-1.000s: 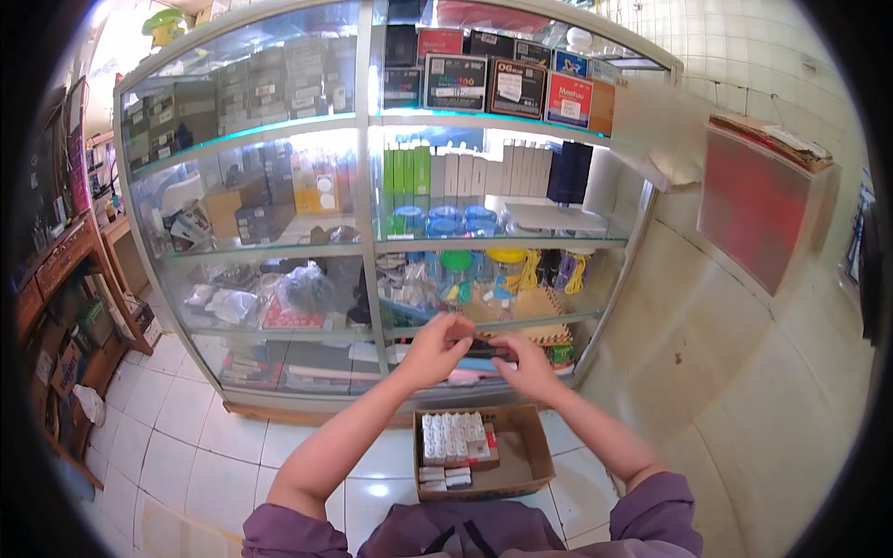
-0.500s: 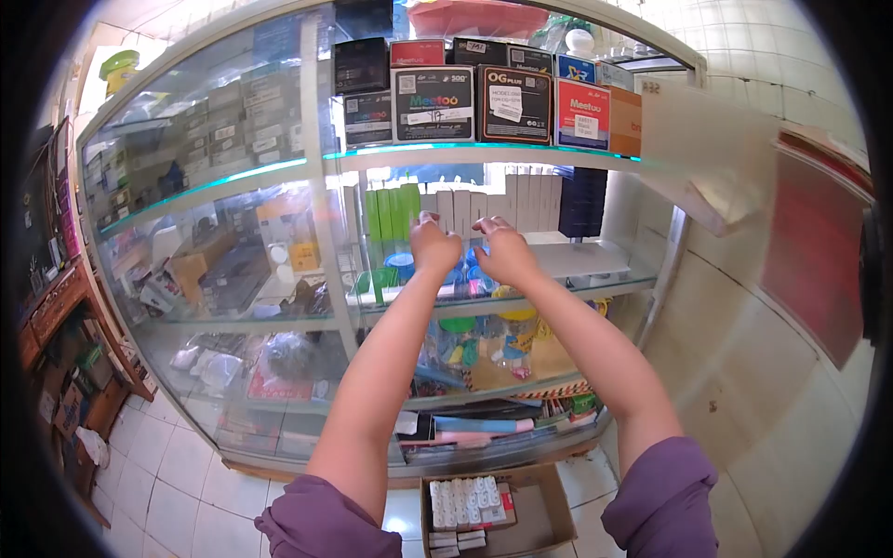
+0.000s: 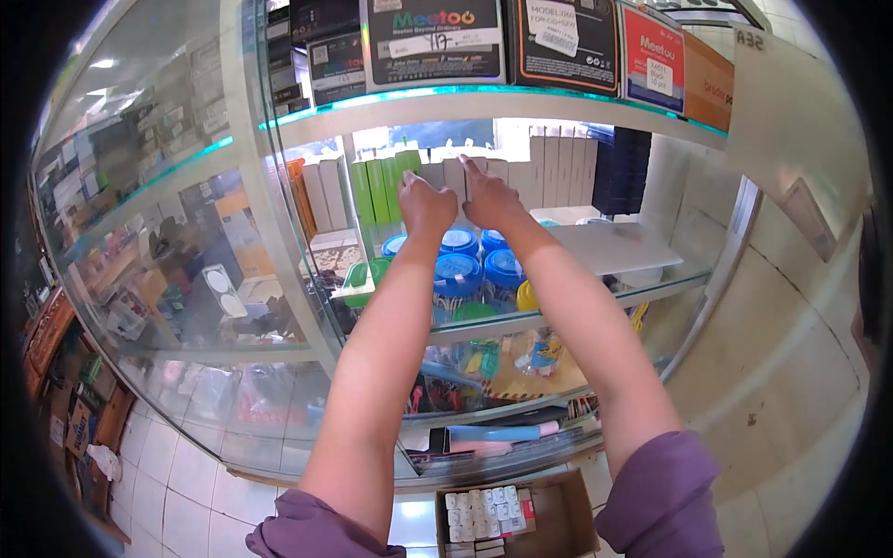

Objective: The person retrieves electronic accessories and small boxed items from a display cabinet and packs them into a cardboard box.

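Note:
Both of my hands reach into the lit middle shelf of the glass cabinet. My left hand [image 3: 428, 205] is beside the upright green boxes [image 3: 377, 192], its fingers curled; whatever they grip is hidden. Close to its right, my right hand [image 3: 490, 195] touches or nearly touches the row of thin white boxes [image 3: 453, 181], index finger pointing up and the others bent. Below the hands stand jars with blue lids [image 3: 458, 272]. A green-lidded container [image 3: 358, 279] is at the left, and a flat white panel [image 3: 609, 247] lies at the right.
Black and red boxes [image 3: 651, 58] line the shelf above. A cardboard box [image 3: 569, 511] with small white packs [image 3: 484, 513] sits on the floor. The cabinet's metal post [image 3: 302, 279] and glass shelf edge [image 3: 558, 312] surround the reach; a tiled wall is at right.
Both hands have risen from low before the cabinet to the middle shelf and its upright boxes. The view has moved closer to the cabinet.

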### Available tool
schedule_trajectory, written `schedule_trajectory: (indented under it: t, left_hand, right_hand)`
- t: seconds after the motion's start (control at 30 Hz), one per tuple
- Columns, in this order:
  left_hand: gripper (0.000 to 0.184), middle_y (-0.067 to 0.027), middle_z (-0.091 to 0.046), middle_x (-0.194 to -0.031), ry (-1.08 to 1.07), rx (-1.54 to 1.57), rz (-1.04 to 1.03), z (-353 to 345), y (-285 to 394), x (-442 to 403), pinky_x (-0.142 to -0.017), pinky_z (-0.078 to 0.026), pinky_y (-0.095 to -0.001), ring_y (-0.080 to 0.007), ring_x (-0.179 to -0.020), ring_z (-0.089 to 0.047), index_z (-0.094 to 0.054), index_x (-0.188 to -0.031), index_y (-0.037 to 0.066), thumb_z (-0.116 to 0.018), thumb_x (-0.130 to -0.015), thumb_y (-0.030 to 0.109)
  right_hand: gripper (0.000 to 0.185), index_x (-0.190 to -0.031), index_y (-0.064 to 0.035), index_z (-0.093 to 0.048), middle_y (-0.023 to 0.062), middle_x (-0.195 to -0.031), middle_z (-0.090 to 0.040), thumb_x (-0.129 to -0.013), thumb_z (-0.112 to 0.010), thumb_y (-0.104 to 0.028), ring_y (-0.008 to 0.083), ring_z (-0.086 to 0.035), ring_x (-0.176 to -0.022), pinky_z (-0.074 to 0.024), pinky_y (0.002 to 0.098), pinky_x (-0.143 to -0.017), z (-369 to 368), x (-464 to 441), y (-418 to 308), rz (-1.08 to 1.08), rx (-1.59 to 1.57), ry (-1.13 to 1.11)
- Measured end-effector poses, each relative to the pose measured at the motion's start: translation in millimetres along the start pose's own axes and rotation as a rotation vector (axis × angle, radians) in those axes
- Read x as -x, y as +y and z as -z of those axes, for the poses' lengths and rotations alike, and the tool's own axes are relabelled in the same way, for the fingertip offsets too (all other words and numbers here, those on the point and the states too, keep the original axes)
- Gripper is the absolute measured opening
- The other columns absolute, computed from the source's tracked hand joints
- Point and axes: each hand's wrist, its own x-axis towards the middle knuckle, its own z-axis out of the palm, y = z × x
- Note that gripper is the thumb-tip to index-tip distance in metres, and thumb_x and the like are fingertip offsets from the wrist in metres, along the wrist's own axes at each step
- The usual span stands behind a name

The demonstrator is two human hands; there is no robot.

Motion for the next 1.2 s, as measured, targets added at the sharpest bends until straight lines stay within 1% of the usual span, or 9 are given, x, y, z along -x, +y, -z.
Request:
schedule_trajectory:
  t: [0.23,0.47,0.57,0.63,0.77,0.93,1.1,1.13,1.2]
  left_hand:
    - [0.068,-0.0279,-0.043,-0.126,-0.131,0.019,0.122,6.1,1.6,-3.0,-0.100,-0.040,-0.0381,-0.0395,-0.117,-0.046,-0.037,-0.127,-0.011,-0.062,-0.068,0.012]
    - [0.078,-0.0276,-0.040,-0.130,-0.160,-0.042,0.136,13.1,11.7,4.9,-0.100,-0.040,-0.0359,-0.0378,-0.118,-0.046,-0.034,-0.131,-0.009,-0.065,-0.065,0.017]
    - [0.078,-0.0291,-0.041,-0.128,-0.141,-0.028,0.162,19.1,19.3,14.4,-0.101,-0.039,-0.0366,-0.0384,-0.119,-0.046,-0.036,-0.131,-0.011,-0.064,-0.065,0.019]
    - [0.076,-0.0294,-0.041,-0.128,-0.185,0.004,0.160,18.6,11.4,7.5,-0.101,-0.039,-0.0371,-0.0388,-0.118,-0.046,-0.037,-0.130,-0.011,-0.064,-0.065,0.019]
    - [0.070,-0.0297,-0.043,-0.126,-0.242,0.051,0.151,22.5,9.0,12.4,-0.102,-0.038,-0.0379,-0.0400,-0.117,-0.047,-0.042,-0.126,-0.011,-0.061,-0.067,0.021]
    - [0.061,-0.0280,-0.045,-0.123,-0.290,0.156,0.146,21.6,2.5,17.0,-0.099,-0.039,-0.0389,-0.0402,-0.113,-0.048,-0.046,-0.121,-0.007,-0.059,-0.067,0.019]
    - [0.057,-0.0256,-0.050,-0.115,-0.233,0.143,0.286,54.6,39.7,66.7,-0.096,-0.041,-0.0387,-0.0389,-0.110,-0.051,-0.043,-0.116,-0.005,-0.059,-0.065,0.015]
    - [0.058,-0.0257,-0.050,-0.114,-0.269,0.252,0.311,61.4,44.0,75.4,-0.095,-0.041,-0.0384,-0.0385,-0.110,-0.051,-0.041,-0.116,-0.005,-0.060,-0.064,0.014]
    - [0.060,-0.0259,-0.051,-0.112,-0.316,0.360,0.351,66.6,44.9,91.0,-0.095,-0.040,-0.0382,-0.0381,-0.109,-0.052,-0.039,-0.116,-0.005,-0.061,-0.064,0.014]
  right_hand:
    - [0.078,-0.141,-0.0152,-0.027,0.0233,-0.105,-0.061,-0.071,-0.061,-0.011,0.0396,-0.059,-0.101,-0.0461,0.0546,-0.084,-0.1,5.7,-13.4,0.003,0.002,0.077]
    - [0.068,-0.135,-0.0137,-0.034,0.0232,-0.115,-0.056,-0.072,-0.061,-0.010,0.0386,-0.058,-0.105,-0.0434,0.0554,-0.086,6.8,16.0,-15.5,0.051,-0.048,0.146]
    - [0.061,-0.128,-0.0096,-0.039,0.0254,-0.112,-0.055,-0.072,-0.062,-0.010,0.0408,-0.057,-0.103,-0.0451,0.0514,-0.086,7.2,21.9,-13.7,0.133,-0.013,0.298]
    - [0.051,-0.117,-0.0015,-0.043,0.0281,-0.111,-0.052,-0.071,-0.063,-0.010,0.0436,-0.055,-0.103,-0.0462,0.0471,-0.086,10.7,20.3,-14.8,0.240,-0.251,0.253]
    - [0.045,-0.104,0.0036,-0.044,0.0284,-0.105,-0.054,-0.070,-0.067,-0.014,0.0441,-0.055,-0.099,-0.0456,0.0460,-0.085,1.4,38.3,-25.3,0.224,-0.363,0.370]
    - [0.050,-0.112,0.0007,-0.042,0.0207,-0.099,-0.060,-0.068,-0.063,-0.009,0.0366,-0.060,-0.093,-0.0475,0.0414,-0.082,10.6,40.4,-20.3,0.042,-0.482,0.437]
    - [0.054,-0.124,0.0027,-0.046,0.0103,-0.087,-0.064,-0.071,-0.052,-0.002,0.0185,-0.060,-0.078,-0.0466,0.0294,-0.070,15.2,56.7,-4.3,-0.323,-0.685,0.235]
    - [0.054,-0.124,0.0027,-0.046,0.0103,-0.087,-0.064,-0.071,-0.052,-0.002,0.0185,-0.060,-0.078,-0.0466,0.0294,-0.070,17.9,66.3,-3.2,-0.337,-0.684,0.228]
    - [0.051,-0.119,0.0028,-0.053,0.0210,-0.110,-0.061,-0.069,-0.054,-0.005,0.0291,-0.061,-0.100,-0.0469,0.0342,-0.085,25.5,90.3,-3.5,-0.265,-0.850,0.013]
